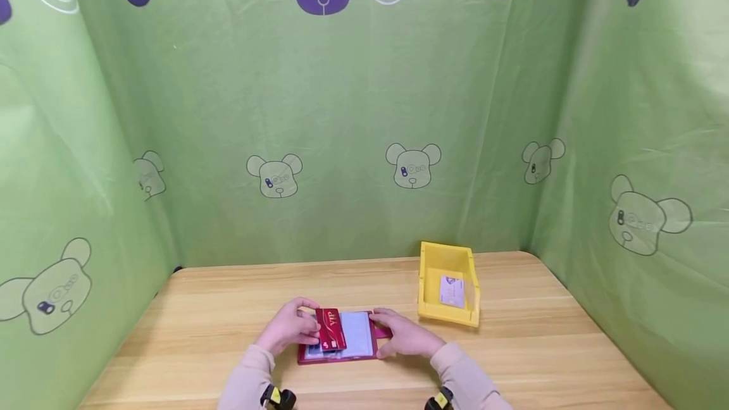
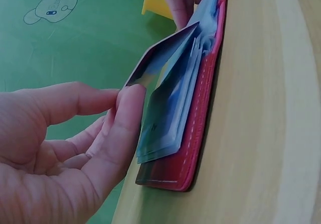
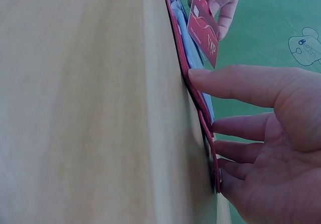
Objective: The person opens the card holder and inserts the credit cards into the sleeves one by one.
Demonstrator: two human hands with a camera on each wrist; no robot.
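Note:
My left hand (image 1: 293,326) pinches a red VIP card (image 1: 331,329) between thumb and fingers. In the left wrist view the card (image 2: 163,53) is tilted above the clear plastic sleeves (image 2: 173,113) of an opened card holder. That red card holder (image 1: 342,358) lies flat on the table, its clear pages spread. At its right end my right hand (image 1: 405,334) holds the edges between thumb and fingers, beside the closure strap (image 1: 383,332). The right wrist view shows the thumb on the near edge and the other fingers by the strap (image 3: 209,133).
A yellow bin (image 1: 450,318) stands on the wooden table (image 1: 547,334) at the back right, with a pale card (image 1: 452,291) inside. Green patterned curtains (image 1: 342,100) enclose the table at the back and both sides.

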